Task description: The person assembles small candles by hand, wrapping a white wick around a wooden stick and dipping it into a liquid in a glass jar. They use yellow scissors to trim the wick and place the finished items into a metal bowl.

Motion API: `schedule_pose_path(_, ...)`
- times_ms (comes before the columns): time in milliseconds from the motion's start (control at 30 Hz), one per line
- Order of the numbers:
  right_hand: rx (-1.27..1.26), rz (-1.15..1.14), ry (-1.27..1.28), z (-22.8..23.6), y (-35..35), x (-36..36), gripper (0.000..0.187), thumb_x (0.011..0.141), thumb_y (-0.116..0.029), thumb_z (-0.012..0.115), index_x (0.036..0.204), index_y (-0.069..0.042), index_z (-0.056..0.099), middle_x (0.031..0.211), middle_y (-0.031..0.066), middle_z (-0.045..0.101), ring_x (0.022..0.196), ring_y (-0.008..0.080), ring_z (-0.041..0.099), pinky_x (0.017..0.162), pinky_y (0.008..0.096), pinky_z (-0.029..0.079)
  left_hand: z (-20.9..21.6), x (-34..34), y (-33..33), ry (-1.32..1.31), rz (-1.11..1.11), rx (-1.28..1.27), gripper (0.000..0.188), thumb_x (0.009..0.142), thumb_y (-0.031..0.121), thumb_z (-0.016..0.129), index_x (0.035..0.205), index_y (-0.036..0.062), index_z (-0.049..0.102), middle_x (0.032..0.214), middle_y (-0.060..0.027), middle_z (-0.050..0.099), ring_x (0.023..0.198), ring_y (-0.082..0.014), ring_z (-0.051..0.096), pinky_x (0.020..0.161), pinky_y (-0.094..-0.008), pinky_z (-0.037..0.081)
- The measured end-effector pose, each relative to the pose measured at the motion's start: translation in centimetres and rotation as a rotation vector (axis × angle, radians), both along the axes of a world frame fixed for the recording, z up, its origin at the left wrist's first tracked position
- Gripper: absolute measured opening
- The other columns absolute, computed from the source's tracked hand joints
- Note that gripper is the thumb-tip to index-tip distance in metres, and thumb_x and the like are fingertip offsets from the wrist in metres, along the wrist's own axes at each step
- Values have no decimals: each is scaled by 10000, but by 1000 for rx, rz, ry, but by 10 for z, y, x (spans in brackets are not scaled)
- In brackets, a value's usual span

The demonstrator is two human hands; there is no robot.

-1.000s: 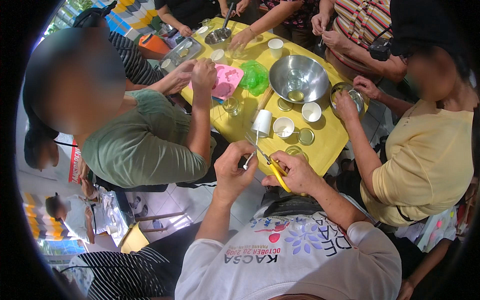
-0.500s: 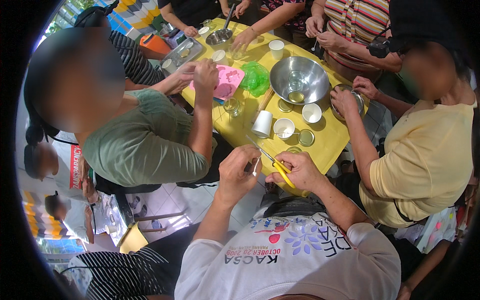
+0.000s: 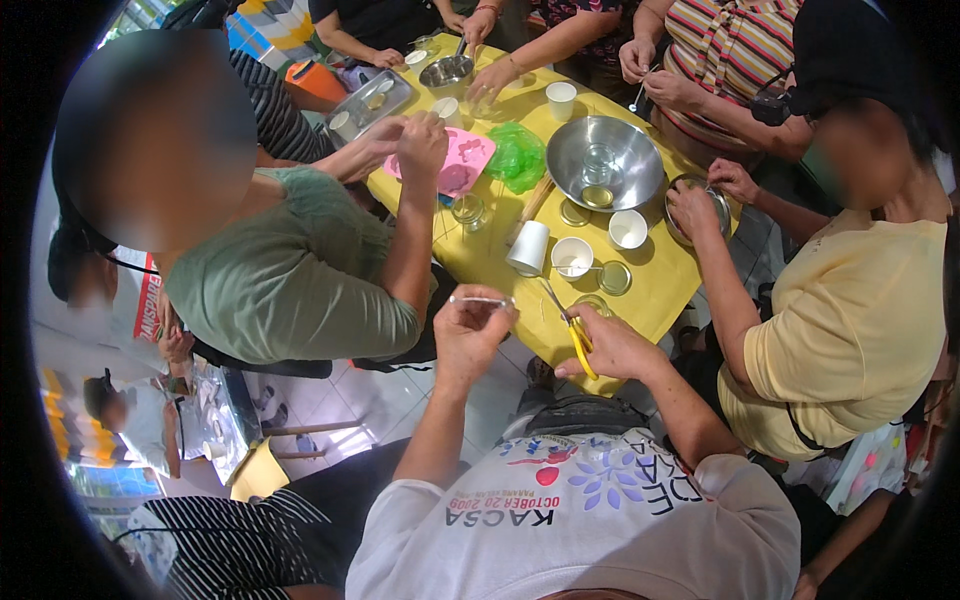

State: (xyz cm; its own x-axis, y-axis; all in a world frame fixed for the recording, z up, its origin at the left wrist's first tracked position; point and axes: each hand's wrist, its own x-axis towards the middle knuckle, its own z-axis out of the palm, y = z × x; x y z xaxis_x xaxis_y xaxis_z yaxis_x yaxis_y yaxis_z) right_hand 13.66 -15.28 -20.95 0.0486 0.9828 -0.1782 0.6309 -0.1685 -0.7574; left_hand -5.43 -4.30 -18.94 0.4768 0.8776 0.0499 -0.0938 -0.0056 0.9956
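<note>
Nearest the camera, the person's left hand (image 3: 470, 335) is raised off the table edge with its fingers pinched shut on a thin pale wick-like strip (image 3: 480, 299), which lies level between the fingertips. Just to its right, the right hand (image 3: 610, 345) is curled closed around the yellow handles of a pair of scissors (image 3: 570, 325); the blades point up and left toward the strip, and whether they touch it cannot be told. Both hands hover over the near edge of the yellow table (image 3: 500, 255).

Just beyond the hands, a small glass jar (image 3: 593, 303) sits by the right hand, with a round metal lid (image 3: 614, 278) and a white cup (image 3: 572, 257) behind it, and a tipped white paper cup (image 3: 528, 248) to the left. Farther on stand another white cup (image 3: 628, 229), a large steel mixing bowl (image 3: 604, 163), a crumpled green plastic bag (image 3: 516, 157) and a pink mould (image 3: 455, 163). A person in a green shirt (image 3: 290, 270) reaches to the pink mould from the left, and a person in a yellow shirt (image 3: 850, 320) on the right rests a hand on a small metal bowl (image 3: 716, 203). At the far end, other hands work around a small steel pan (image 3: 447, 71).
</note>
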Motion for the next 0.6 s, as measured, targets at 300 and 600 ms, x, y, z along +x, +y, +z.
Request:
schedule_pose_path(300,88,-103,-164,5,13,-29,529,732,-243,715,1092,-47,382,708,203,613,705,416,617,597,475,485,-15,22,-29,-152,-171,-290,167,778,-46,632,910,7,543,809,-87,619,727,-157,639,621,-249,510)
schedule_pose_path(600,188,-125,-57,-24,10,-37,322,737,-179,675,950,-17,496,728,177,625,685,378,621,611,453,494,-37,43,-38,-266,-7,-259,144,797,-52,606,911,-14,526,836,-108,617,711,-150,624,631,-262,518)
